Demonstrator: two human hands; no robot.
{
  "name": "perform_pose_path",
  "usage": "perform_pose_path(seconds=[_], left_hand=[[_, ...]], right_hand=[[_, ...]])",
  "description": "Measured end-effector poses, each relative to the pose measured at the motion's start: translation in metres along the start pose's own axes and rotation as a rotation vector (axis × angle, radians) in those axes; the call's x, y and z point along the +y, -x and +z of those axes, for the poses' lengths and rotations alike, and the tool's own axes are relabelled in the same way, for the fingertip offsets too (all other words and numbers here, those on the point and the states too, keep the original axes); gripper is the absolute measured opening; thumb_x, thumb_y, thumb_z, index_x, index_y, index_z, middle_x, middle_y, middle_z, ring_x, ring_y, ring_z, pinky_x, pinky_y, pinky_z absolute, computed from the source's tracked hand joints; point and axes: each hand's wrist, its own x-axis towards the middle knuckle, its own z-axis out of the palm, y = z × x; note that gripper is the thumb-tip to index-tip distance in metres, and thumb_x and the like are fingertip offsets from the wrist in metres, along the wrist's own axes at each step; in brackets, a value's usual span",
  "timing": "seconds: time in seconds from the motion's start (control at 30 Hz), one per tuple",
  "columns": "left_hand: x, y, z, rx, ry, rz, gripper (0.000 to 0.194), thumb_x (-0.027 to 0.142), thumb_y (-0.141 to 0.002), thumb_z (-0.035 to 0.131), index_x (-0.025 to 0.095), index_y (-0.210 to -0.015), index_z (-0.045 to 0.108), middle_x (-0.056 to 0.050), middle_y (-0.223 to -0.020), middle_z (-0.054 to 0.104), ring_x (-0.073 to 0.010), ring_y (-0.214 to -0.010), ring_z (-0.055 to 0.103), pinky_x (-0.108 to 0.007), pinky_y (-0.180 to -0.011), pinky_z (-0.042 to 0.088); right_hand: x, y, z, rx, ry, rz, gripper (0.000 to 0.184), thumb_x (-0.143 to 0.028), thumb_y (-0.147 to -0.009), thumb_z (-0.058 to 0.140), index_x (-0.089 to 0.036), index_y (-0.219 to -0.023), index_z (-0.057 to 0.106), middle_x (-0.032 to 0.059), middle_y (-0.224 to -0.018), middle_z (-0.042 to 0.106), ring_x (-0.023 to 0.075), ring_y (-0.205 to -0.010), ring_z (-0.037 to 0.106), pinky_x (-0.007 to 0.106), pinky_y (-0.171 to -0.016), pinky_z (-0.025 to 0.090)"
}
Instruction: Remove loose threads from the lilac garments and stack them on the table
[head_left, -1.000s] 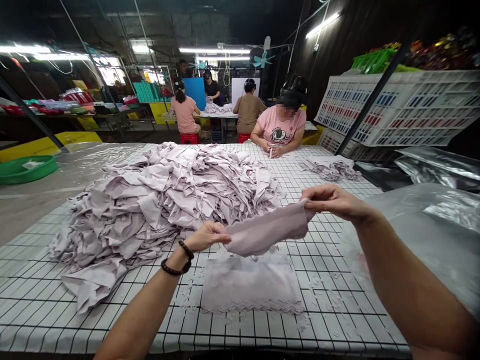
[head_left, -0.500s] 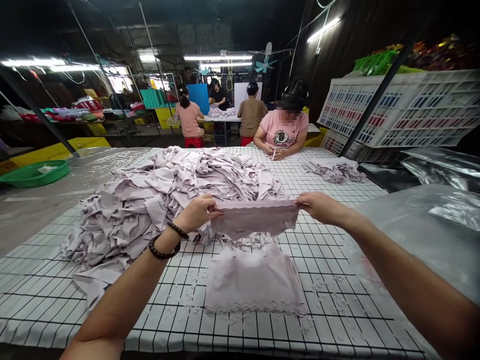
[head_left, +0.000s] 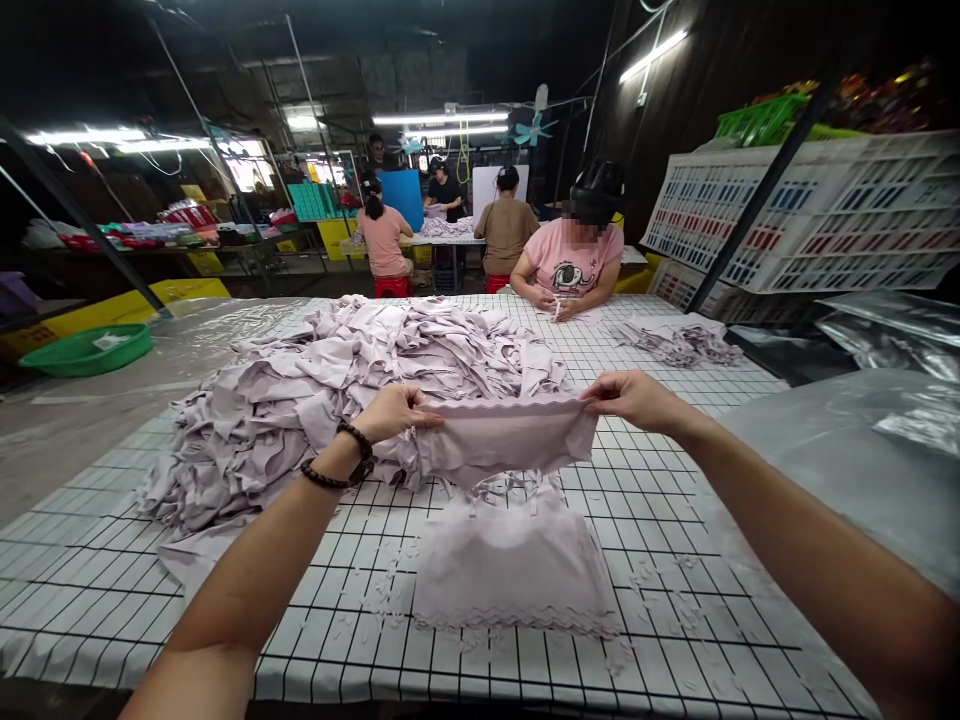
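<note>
Two hands [head_left: 517, 405] hold one garment [head_left: 510, 437], partly hiding the pile [head_left: 360, 370] behind

Both forearms [head_left: 247, 590] run out of frame, a dark pole [head_left: 765, 185] hides part of the white crates [head_left: 810, 210], and pixelation covers the face of a person in pink [head_left: 571, 265].

On the white, black-gridded tablecloth [head_left: 300, 620], the broad, pale lilac fabric heap [head_left: 360, 370] lies behind and left of the low, pale lilac, scallop-edged garment stack [head_left: 514, 570]; the small, pale lilac fabric pile [head_left: 682, 340] lies farther back, right. The round green plastic basin [head_left: 82, 358] is left of the heap; the large, translucent plastic bag [head_left: 832, 440] is right of the stack
</note>
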Motion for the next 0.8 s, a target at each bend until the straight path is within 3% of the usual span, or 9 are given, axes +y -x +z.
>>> perform_pose_path(seconds=[0.17, 0.3, 0.37, 0.43, 0.5, 0.53, 0.63, 0.73, 0.8], left_hand=[[0.006, -0.013, -0.012, 0.03, 0.037, 0.001, 0.065, 0.041, -0.048, 0.085, 0.013, -0.103, 0.066, 0.002, -0.066, 0.061, -0.0119, -0.059, 0.053, -0.022, -0.054, 0.041], [0.036, -0.022, -0.025, 0.109, -0.15, 0.04, 0.038, 0.045, -0.053, 0.082, 0.014, -0.074, 0.072, 0.0, -0.061, 0.063, -0.013, -0.062, 0.054, -0.021, -0.054, 0.039], [0.059, -0.023, -0.029, 0.165, -0.13, 0.091, 0.038, 0.046, -0.054, 0.081, 0.013, -0.071, 0.071, 0.001, -0.058, 0.061, -0.0119, -0.058, 0.052, -0.021, -0.051, 0.037], [0.084, -0.021, -0.027, 0.164, 0.006, 0.155, 0.041, 0.048, -0.057, 0.08, 0.012, -0.075, 0.068, 0.001, -0.06, 0.06, -0.011, -0.057, 0.052, -0.021, -0.052, 0.039], [0.107, -0.015, -0.017, 0.068, 0.177, 0.209, 0.043, 0.048, -0.062, 0.078, 0.011, -0.08, 0.066, -0.001, -0.068, 0.061, -0.0116, -0.061, 0.055, -0.023, -0.057, 0.044], [0.116, -0.011, -0.01, 0.003, 0.237, 0.235, 0.042, 0.048, -0.064, 0.076, 0.011, -0.082, 0.065, -0.002, -0.073, 0.063, -0.0129, -0.065, 0.057, -0.026, -0.061, 0.046], [0.133, -0.003, 0.019, -0.055, 0.191, 0.385, 0.036, 0.045, -0.067, 0.075, 0.013, -0.081, 0.067, -0.01, -0.104, 0.062, -0.0223, -0.094, 0.06, -0.039, -0.082, 0.048], [0.136, -0.004, 0.043, 0.193, -0.035, 0.511, 0.028, 0.042, -0.064, 0.079, 0.017, -0.074, 0.071, -0.007, -0.144, 0.035, -0.035, -0.133, 0.028, -0.053, -0.108, 0.023], [0.131, -0.009, 0.052, 0.306, -0.106, 0.501, 0.025, 0.04, -0.062, 0.081, 0.019, -0.075, 0.073, -0.001, -0.152, 0.023, -0.0375, -0.139, 0.009, -0.056, -0.111, 0.009]], right_hand=[[-0.008, -0.014, -0.003, 0.115, 0.073, 0.011, 0.047, -0.025, -0.057, 0.077, -0.016, -0.102, 0.069, 0.0048, -0.082, 0.068, 0.0157, -0.067, 0.06, 0.026, -0.058, 0.05], [-0.036, -0.03, -0.021, 0.123, 0.369, 0.041, 0.02, -0.02, -0.064, 0.07, -0.018, -0.083, 0.074, 0.0031, -0.072, 0.069, 0.0173, -0.065, 0.06, 0.028, -0.06, 0.048], [-0.058, -0.04, -0.035, 0.307, 0.498, -0.011, 0.012, -0.016, -0.068, 0.065, -0.018, -0.076, 0.074, 0.0043, -0.073, 0.069, 0.0195, -0.068, 0.061, 0.031, -0.065, 0.047], [-0.08, -0.052, -0.047, 0.601, 0.518, -0.132, 0.015, -0.016, -0.071, 0.062, -0.017, -0.079, 0.074, 0.0067, -0.079, 0.069, 0.0221, -0.075, 0.061, 0.034, -0.071, 0.047], [-0.101, -0.064, -0.052, 0.778, 0.391, -0.246, 0.015, -0.021, -0.074, 0.063, -0.017, -0.084, 0.074, 0.0076, -0.081, 0.068, 0.0228, -0.078, 0.061, 0.034, -0.072, 0.048], [-0.11, -0.069, -0.051, 0.781, 0.285, -0.283, 0.016, -0.024, -0.074, 0.065, -0.016, -0.085, 0.073, 0.0073, -0.079, 0.068, 0.0221, -0.076, 0.061, 0.034, -0.07, 0.048], [-0.13, -0.08, -0.03, 0.571, -0.016, -0.359, 0.021, -0.027, -0.071, 0.069, -0.013, -0.087, 0.073, 0.0056, -0.072, 0.067, 0.0175, -0.064, 0.06, 0.03, -0.06, 0.048], [-0.139, -0.081, 0.0, 0.238, -0.128, -0.442, 0.022, -0.026, -0.069, 0.069, -0.012, -0.086, 0.071, 0.0049, -0.072, 0.068, 0.0154, -0.064, 0.06, 0.029, -0.06, 0.048], [-0.14, -0.076, 0.015, 0.0, -0.121, -0.519, 0.021, -0.026, -0.07, 0.067, -0.012, -0.086, 0.071, 0.0051, -0.078, 0.069, 0.0163, -0.073, 0.062, 0.03, -0.07, 0.049]])
